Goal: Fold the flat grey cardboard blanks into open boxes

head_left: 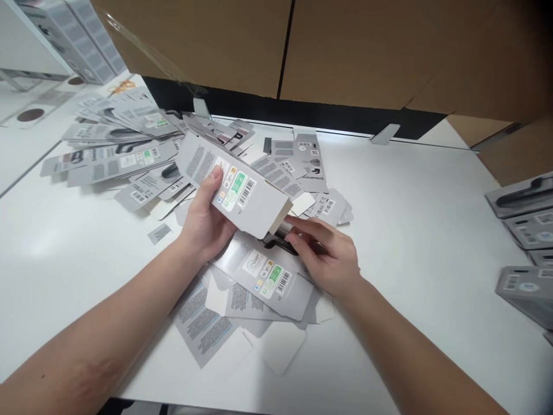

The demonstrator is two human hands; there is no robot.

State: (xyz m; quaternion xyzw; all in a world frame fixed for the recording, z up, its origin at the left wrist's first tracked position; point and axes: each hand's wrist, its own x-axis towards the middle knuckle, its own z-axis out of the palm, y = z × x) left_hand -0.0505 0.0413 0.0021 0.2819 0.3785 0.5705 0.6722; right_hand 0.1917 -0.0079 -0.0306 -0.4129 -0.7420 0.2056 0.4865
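A grey printed carton (231, 184) is raised off the table, its label side with barcode and green sticker facing up and its long form angled down to the right. My left hand (205, 222) grips it from the left, thumb on the label side and fingers underneath. At the carton's lower right end, my right hand (330, 253) has thumb and fingers drawn together on the end flap, partly hidden. Below lies a flat grey carton (268, 276) with a similar label, on top of other flat cartons (207, 323).
Piles of flat grey cartons (116, 155) spread across the back left, with more (298, 161) behind my hands. Standing boxes line the right edge (529, 225) and back left (73, 40). Brown panels (345, 52) on white feet (385, 134) close off the table's back.
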